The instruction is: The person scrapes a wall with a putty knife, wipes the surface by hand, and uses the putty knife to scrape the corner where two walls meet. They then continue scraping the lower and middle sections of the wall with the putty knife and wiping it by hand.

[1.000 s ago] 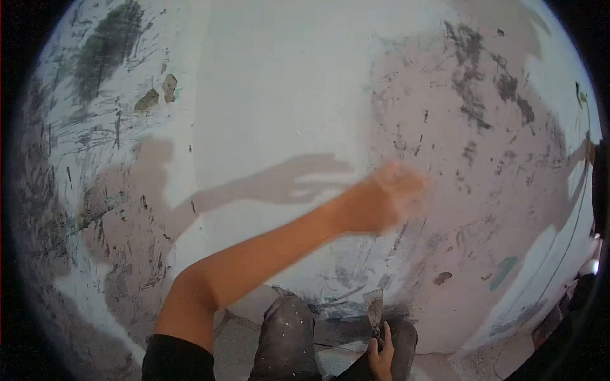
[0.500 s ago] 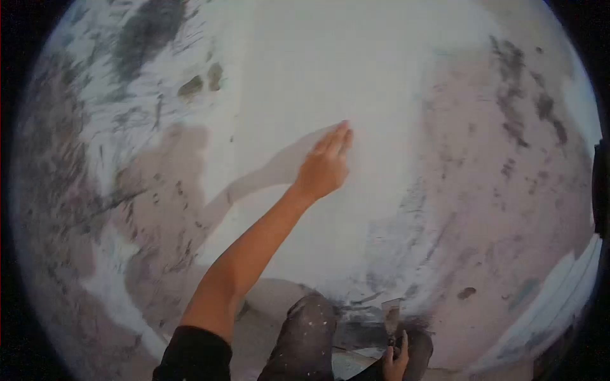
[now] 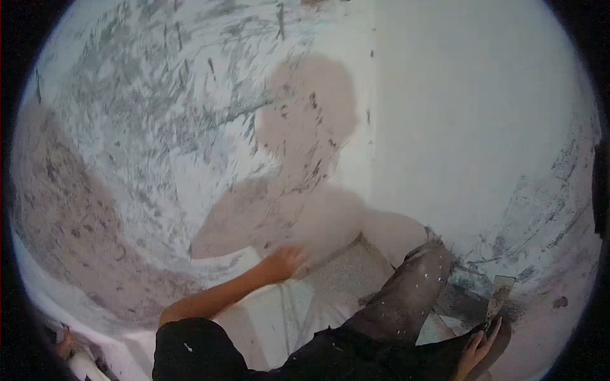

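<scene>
My left hand (image 3: 286,261) is low in front of the wall, above the greyish surface at its foot. Its fingers are smeared by motion, and I see nothing plainly held in it. At the lower right, beside my bent knee (image 3: 422,279), my right hand (image 3: 475,355) is closed round the handle of a putty knife (image 3: 501,295). The knife's flat, stained blade points up. The wall has a smooth white band (image 3: 470,114) on the right and a rough, grey-streaked white area (image 3: 159,108) on the left.
My shadow (image 3: 311,127) falls across the middle of the wall. A speckled grey surface (image 3: 346,276) and pale sheeting (image 3: 279,311) lie along the wall's foot. At the bottom left edge is a reddish and white thing (image 3: 79,359) I cannot make out.
The view has swung left. My left hand has come down from the smooth white band, where its fingers were stretched out. My right hand still holds the putty knife by my knee.
</scene>
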Available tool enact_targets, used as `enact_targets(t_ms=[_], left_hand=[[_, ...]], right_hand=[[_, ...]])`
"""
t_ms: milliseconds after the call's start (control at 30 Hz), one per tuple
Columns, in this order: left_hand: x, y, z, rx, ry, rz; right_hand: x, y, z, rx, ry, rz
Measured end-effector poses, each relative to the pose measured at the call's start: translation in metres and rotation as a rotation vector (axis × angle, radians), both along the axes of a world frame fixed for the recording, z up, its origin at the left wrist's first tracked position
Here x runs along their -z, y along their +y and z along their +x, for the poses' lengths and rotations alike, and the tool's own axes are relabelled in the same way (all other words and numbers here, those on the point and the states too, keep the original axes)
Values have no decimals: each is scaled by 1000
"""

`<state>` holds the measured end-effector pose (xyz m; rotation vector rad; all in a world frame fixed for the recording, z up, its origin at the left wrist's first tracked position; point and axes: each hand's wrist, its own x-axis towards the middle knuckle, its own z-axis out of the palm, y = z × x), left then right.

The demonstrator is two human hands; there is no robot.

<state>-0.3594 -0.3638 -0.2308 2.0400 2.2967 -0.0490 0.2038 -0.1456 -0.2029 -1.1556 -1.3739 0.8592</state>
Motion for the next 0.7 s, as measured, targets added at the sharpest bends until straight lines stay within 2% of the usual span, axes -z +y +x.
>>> enact_targets(t_ms=[33,67,100,133,200,233,267,300,367,433,500,567,633,700], left_hand=[[34,-43,18,-7,-18,4],[70,-85,31,-24,22,-346],[116,-132,42,-30,63,-682],[122,-107,44,-14,55,-636],[127,-88,60,63,-379,-562],[120,-87,71,89,-598,-533],[112,-64,68,32,-363,-611],[67,-40,78,-25,-155,-639],[47,-13,69,-74,-187,-393],[-14,20,66,25,-49,-133],[-55,45,55,-50,151,260],[-127,53,44,-138,255,580],[-187,45,42,-261,288,752],[-217,37,38,-316,308,805]], right_hand=[[4,4,-5,86,-139,62],[2,11,-5,189,-270,146],[-4,7,3,85,-283,39],[-9,7,3,105,-294,83],[-11,3,-2,-65,-144,117],[-15,4,-2,-51,-220,100],[-16,4,-6,-66,-227,105],[-18,2,-8,-19,-285,133],[-20,-2,-9,49,-335,169],[-16,-6,-4,98,-404,249],[-24,-11,-6,118,-353,169],[-27,-12,-9,111,-305,80],[-26,-5,-7,128,-302,191],[-24,-2,-3,116,-259,112]])
